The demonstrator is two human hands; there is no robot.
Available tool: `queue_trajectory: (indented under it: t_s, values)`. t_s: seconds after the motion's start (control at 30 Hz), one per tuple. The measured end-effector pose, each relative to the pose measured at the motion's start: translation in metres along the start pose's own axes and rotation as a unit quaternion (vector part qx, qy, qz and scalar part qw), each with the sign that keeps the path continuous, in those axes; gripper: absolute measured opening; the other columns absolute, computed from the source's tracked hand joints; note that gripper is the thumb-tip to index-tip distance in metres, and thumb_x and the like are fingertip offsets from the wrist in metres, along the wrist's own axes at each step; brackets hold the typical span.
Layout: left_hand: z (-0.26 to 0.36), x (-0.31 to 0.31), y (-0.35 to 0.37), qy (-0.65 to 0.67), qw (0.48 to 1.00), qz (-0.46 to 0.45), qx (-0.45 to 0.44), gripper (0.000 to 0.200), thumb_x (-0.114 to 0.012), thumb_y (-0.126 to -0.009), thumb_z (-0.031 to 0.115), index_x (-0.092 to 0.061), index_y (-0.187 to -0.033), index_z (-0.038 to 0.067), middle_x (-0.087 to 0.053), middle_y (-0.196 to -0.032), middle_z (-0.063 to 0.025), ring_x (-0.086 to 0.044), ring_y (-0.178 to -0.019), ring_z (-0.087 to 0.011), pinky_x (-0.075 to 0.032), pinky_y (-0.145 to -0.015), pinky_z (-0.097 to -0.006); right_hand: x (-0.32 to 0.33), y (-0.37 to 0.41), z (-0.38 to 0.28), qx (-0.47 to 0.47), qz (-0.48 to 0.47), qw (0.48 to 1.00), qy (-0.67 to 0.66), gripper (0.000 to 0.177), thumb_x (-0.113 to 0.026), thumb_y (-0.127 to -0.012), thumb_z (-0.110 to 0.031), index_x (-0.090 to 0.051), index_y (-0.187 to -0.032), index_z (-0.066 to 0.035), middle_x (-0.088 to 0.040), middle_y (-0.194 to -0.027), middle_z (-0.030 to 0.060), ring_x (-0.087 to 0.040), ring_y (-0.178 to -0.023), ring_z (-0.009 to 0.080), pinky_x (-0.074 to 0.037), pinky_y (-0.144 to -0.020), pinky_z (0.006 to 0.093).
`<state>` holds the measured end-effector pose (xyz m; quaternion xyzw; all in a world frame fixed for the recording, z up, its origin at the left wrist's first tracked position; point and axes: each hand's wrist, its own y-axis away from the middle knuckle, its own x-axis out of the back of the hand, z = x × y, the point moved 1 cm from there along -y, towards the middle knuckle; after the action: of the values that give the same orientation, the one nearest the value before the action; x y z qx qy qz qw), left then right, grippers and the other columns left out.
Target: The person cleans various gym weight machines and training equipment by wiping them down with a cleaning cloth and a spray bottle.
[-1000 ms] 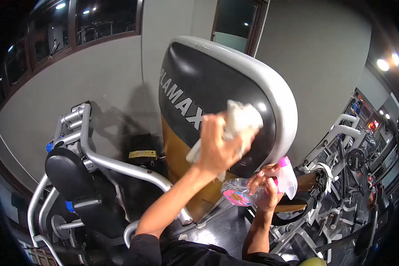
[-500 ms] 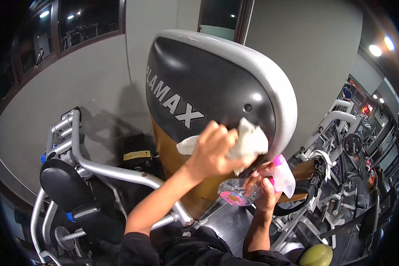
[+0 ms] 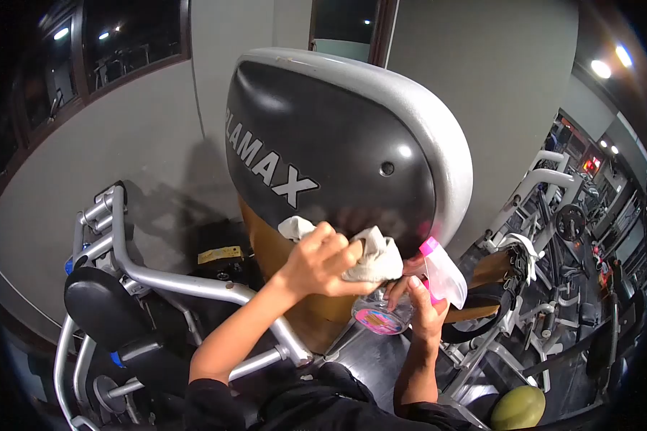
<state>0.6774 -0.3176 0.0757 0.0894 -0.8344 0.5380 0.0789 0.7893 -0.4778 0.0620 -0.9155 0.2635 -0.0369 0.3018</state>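
My left hand is closed around a crumpled whitish cloth, which sticks out on both sides of the fingers. Hand and cloth are at the lower edge of a dark, glossy machine cover with a silver rim and large lettering. Just to the right, my right hand grips a clear spray bottle by its neck. The bottle has a pink and white spray head and a colourful label, and it tilts with its base toward the left.
Silver tubing and a black pad of the machine stand at the left. More gym equipment fills the right side. A rounded olive-green object shows at the lower right. A grey wall rises behind.
My left hand with the cloth has moved down and slightly left along the dark cover. The spray bottle stays in my right hand, shifted slightly left in view.
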Motion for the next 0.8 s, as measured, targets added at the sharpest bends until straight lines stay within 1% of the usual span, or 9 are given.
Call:
queue_trajectory:
  t_s: [0.1,0.23,0.3,0.4,0.5,0.57,0.63,0.7,0.8]
  values:
    - [-0.016,0.008,-0.025,-0.015,0.998,0.01,0.054,0.024,-0.074,-0.065,0.023,-0.063,-0.084,0.033,-0.05,-0.09,-0.0052,-0.049,-0.07,-0.0183,-0.04,-0.06,-0.0355,0.001,-0.001,0.002,0.002,0.006,0.996,-0.088,0.028,-0.053,-0.09,-0.008,-0.045,-0.113,0.006,-0.06,-0.093,0.0194,-0.06,-0.055,0.0215,-0.052,-0.061,0.0354]
    - [-0.047,0.005,-0.078,-0.022,0.964,0.081,0.254,0.028,-0.075,-0.067,0.015,-0.066,-0.093,0.017,-0.054,-0.092,-0.012,-0.057,-0.08,-0.0306,-0.048,-0.066,-0.0391,0.002,-0.001,0.006,0.02,0.002,0.992,-0.123,0.027,-0.052,-0.091,-0.008,-0.045,-0.114,0.005,-0.059,-0.096,0.0206,-0.06,-0.054,0.0218,-0.052,-0.061,0.0364]
    - [-0.053,0.001,-0.084,0.022,0.962,0.107,0.25,0.026,-0.072,-0.07,0.015,-0.065,-0.095,0.016,-0.057,-0.092,-0.0125,-0.059,-0.081,-0.0327,-0.05,-0.068,-0.0392,0.004,0.0,0.006,0.015,-0.003,0.993,-0.121,0.027,-0.052,-0.091,-0.008,-0.045,-0.114,0.004,-0.059,-0.096,0.0207,-0.06,-0.054,0.0219,-0.052,-0.061,0.0364]
    - [-0.029,0.003,-0.057,0.031,0.984,0.027,0.171,0.03,-0.072,-0.067,0.015,-0.065,-0.096,0.019,-0.062,-0.088,-0.0111,-0.061,-0.076,-0.0313,-0.052,-0.063,-0.0388,0.004,0.003,0.007,0.008,-0.005,0.993,-0.12,0.027,-0.052,-0.09,-0.007,-0.044,-0.114,0.004,-0.059,-0.097,0.0207,-0.06,-0.054,0.0221,-0.052,-0.061,0.0368]
    - [-0.008,0.002,-0.028,0.055,0.996,0.013,0.072,0.032,-0.075,-0.063,0.023,-0.065,-0.093,0.023,-0.046,-0.074,-0.005,-0.047,-0.059,-0.02,-0.04,-0.051,-0.0316,0.002,0.006,0.01,0.006,0.011,0.994,-0.108,0.031,-0.053,-0.088,-0.011,-0.043,-0.115,0.002,-0.058,-0.095,0.0205,-0.057,-0.05,0.0219,-0.051,-0.058,0.0367]
    - [-0.016,0.007,-0.03,0.04,0.996,0.005,0.076,0.032,-0.075,-0.065,0.025,-0.064,-0.095,0.025,-0.045,-0.075,-0.0045,-0.048,-0.06,-0.0196,-0.039,-0.052,-0.0319,0.001,0.006,0.01,0.003,0.021,0.995,-0.094,0.035,-0.054,-0.087,-0.015,-0.042,-0.116,0.001,-0.056,-0.094,0.0204,-0.055,-0.046,0.0216,-0.05,-0.054,0.0361]
    - [-0.036,0.01,-0.046,0.033,0.998,-0.005,0.055,0.031,-0.073,-0.069,0.023,-0.064,-0.098,0.023,-0.045,-0.077,-0.0054,-0.049,-0.062,-0.0203,-0.038,-0.053,-0.0327,0.002,0.006,0.007,0.002,0.015,0.99,-0.139,0.029,-0.052,-0.089,-0.008,-0.044,-0.114,0.003,-0.059,-0.097,0.02,-0.059,-0.054,0.0222,-0.051,-0.064,0.0381]
    - [-0.048,0.015,-0.065,0.022,0.982,0.001,0.189,0.026,-0.068,-0.074,0.014,-0.063,-0.1,0.014,-0.058,-0.09,-0.0147,-0.055,-0.076,-0.032,-0.046,-0.066,-0.0407,0.003,0.005,0.01,0.001,0.012,0.988,-0.151,0.03,-0.052,-0.088,-0.009,-0.044,-0.115,0.002,-0.059,-0.097,0.0198,-0.059,-0.055,0.0221,-0.051,-0.064,0.0376]
    - [-0.086,0.007,-0.082,0.126,0.931,0.103,0.326,0.028,-0.066,-0.076,0.017,-0.06,-0.101,0.006,-0.06,-0.096,-0.0195,-0.059,-0.084,-0.0363,-0.048,-0.073,-0.0447,0.003,0.005,0.01,0.003,0.015,0.995,-0.101,0.034,-0.054,-0.087,-0.014,-0.043,-0.115,0.001,-0.057,-0.093,0.0204,-0.055,-0.046,0.0214,-0.051,-0.054,0.0361]
